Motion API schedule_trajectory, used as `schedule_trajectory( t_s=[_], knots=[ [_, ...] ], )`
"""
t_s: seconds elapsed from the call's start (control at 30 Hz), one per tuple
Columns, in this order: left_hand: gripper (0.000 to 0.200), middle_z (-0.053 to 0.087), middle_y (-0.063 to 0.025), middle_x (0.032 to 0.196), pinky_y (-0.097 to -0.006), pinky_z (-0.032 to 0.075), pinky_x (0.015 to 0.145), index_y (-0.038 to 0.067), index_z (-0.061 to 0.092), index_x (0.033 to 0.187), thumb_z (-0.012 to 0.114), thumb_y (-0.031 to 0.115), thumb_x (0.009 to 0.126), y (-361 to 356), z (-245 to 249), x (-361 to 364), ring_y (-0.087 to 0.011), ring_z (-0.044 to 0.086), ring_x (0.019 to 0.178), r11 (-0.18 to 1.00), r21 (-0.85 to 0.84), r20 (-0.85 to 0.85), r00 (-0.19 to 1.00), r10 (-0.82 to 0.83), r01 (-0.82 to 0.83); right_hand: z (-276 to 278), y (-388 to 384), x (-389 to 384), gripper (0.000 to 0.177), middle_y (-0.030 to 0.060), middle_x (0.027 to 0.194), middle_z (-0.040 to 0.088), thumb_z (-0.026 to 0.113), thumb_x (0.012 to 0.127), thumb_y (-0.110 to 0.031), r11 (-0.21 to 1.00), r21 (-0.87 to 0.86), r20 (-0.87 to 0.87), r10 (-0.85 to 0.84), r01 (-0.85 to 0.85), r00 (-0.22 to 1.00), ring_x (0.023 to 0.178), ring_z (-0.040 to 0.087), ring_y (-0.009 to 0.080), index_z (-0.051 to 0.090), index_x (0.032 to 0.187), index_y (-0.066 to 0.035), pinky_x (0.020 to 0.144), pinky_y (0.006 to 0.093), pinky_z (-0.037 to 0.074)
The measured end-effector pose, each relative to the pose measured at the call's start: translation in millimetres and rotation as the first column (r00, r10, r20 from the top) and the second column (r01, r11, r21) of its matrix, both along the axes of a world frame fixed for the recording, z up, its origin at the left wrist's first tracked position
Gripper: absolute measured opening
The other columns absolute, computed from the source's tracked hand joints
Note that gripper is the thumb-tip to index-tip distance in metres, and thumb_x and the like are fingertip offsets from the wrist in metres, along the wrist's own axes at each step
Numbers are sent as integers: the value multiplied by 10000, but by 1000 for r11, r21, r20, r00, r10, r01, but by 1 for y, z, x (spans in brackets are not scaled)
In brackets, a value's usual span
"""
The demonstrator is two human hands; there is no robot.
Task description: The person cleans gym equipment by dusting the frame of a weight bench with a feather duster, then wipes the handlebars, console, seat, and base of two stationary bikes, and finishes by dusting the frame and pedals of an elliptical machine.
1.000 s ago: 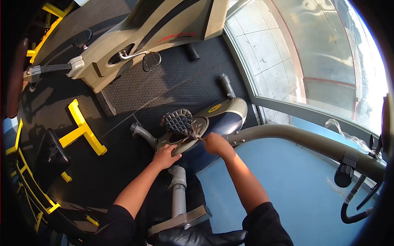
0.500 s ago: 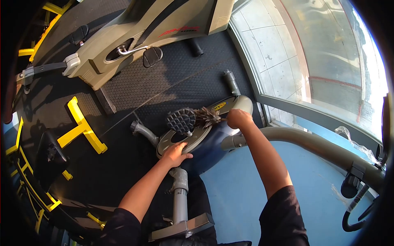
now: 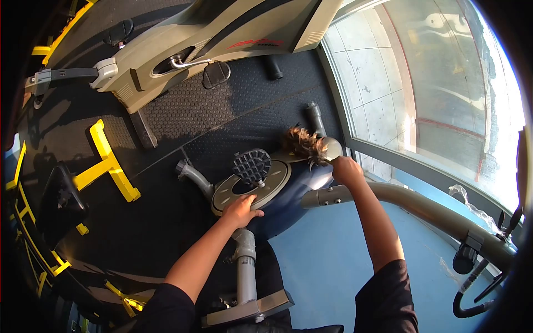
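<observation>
We see the right hand (image 3: pixel 345 169) with its grip clenched around the handle of a feather duster (image 3: pixel 304 143). The brown feathers lie against the front end of the blue exercise bike (image 3: pixel 294 191), near the window (image 3: pixel 444 83). The left hand (image 3: pixel 242 210) rests on the rim of the round crank disc (image 3: pixel 275 178), its grip released and fingers spread flat. The black pedal (image 3: pixel 251 165) stands just above that disc. Black rubber floor (image 3: pixel 233 111) lies under the bike, with a yellow frame (image 3: pixel 108 164) well apart to the left.
</observation>
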State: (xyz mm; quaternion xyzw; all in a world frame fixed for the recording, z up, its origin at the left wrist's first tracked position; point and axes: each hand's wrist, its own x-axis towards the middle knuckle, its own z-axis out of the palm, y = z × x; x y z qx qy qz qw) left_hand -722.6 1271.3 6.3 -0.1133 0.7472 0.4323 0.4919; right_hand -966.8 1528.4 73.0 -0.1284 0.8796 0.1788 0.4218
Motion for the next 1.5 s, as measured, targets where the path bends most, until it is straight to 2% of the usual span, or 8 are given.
schedule_trajectory(
  t_s=[0.13, 0.3, 0.47, 0.7, 0.9, 1.07, 1.27, 1.5],
  knots=[
    [776, 417, -47, 1543, -401, 378, 1138, 145, 433, 1480, 667, 564, 870, 2, 1, -2, -232, 413, 1412, 1000, 10, 36, 999, -2, 2, 23, -18, 2, 230, 172, 1001, 736, 594, 847, -138, 989, -126, 44, -75, 80, 996, 980, 712, 339, 760, 995, -81, 859, 418, 571],
    [795, 450, -67, 1519, -418, 389, 1133, 156, 432, 1480, 671, 589, 857, 0, 2, 1, -258, 441, 1392, 1000, -13, -9, 1000, 21, -21, -16, -10, -7, 183, 127, 957, 756, 603, 867, -172, 987, 149, -268, -23, 65, 963, 879, 749, 287, 768, 909, -104, 684, 408, 601],
    [787, 442, -63, 1524, -425, 388, 1133, 173, 429, 1484, 642, 613, 867, -3, 8, -2, -261, 437, 1394, 1000, -12, 20, 1000, 3, -3, -25, -41, 48, 269, 200, 1074, 720, 566, 856, -132, 986, -160, 241, 93, -55, 966, 1033, 694, 355, 723, 1053, -38, 889, 459, 553],
    [737, 481, -94, 1460, -441, 412, 1097, 160, 398, 1489, 609, 563, 910, -9, 22, 29, -310, 469, 1347, 996, -90, -152, 988, 15, -29, 146, -119, 78, 205, 230, 924, 715, 531, 811, -65, 987, -118, 274, 141, -112, 952, 907, 704, 384, 712, 859, 18, 817, 464, 560],
    [593, 501, -123, 1420, -451, 417, 1082, 154, 446, 1454, 624, 403, 947, -32, 23, 85, -324, 494, 1311, 988, -157, -335, 940, -58, 5, 310, -83, 57, 275, 159, 840, 720, 571, 846, -122, 998, -52, 80, 31, -27, 996, 748, 686, 336, 780, 1024, -136, 730, 425, 555],
    [273, 695, -147, 1019, -453, 524, 886, 70, 683, 998, 633, 332, 941, -84, 59, 117, -329, 655, 1027, 978, -123, -209, 968, 140, -168, 413, -33, 73, 246, 143, 833, 736, 626, 876, -177, 935, -122, -76, -345, 335, 936, 733, 696, 296, 778, 1062, -124, 722, 371, 548],
    [321, 708, -143, 868, -463, 542, 780, 68, 673, 899, 661, 390, 907, -151, 141, 140, -349, 680, 887, 958, -224, -198, 971, 132, -176, 430, -7, 193, 303, 155, 801, 717, 697, 925, -291, 716, -410, -148, -664, 565, 733, 661, 645, 240, 738, 1134, -75, 664, 353, 508],
    [328, 710, -133, 907, -420, 535, 786, 64, 688, 951, 673, 388, 899, -213, 183, 132, -315, 686, 900, 949, -277, -339, 939, 51, -152, 395, 18, 335, 314, 3, 743, 638, 690, 955, -209, 99, -843, 69, -955, 528, 289, 668, 553, 85, 702, 1143, 43, 625, 265, 473]
  ],
)
